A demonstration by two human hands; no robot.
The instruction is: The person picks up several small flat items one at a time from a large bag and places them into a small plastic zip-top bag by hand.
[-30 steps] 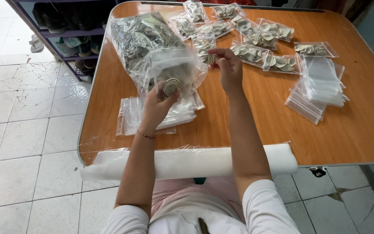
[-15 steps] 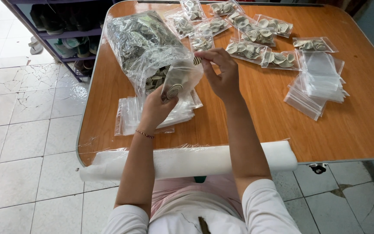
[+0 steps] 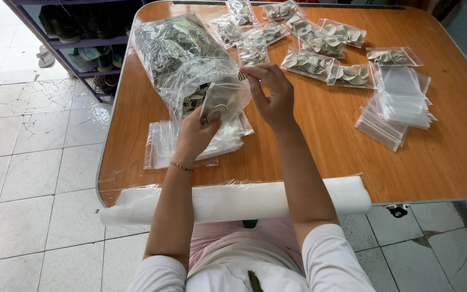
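Plastic pouches half filled, bulk bag far from empty

Left hand [image 3: 193, 135] pinched a few round striped discs [image 3: 214, 112] at the mouth of a small clear pouch [image 3: 228, 97]. Right hand [image 3: 274, 94] pinched the pouch's top edge, holding it open above the wooden table [image 3: 298, 140]. Done so far: about ten filled pouches [image 3: 309, 38] lay at the far edge. Left, by my judgement: big bulk bag [image 3: 179, 48] looked mostly full, and two stacks of empty pouches [image 3: 401, 103] waited.
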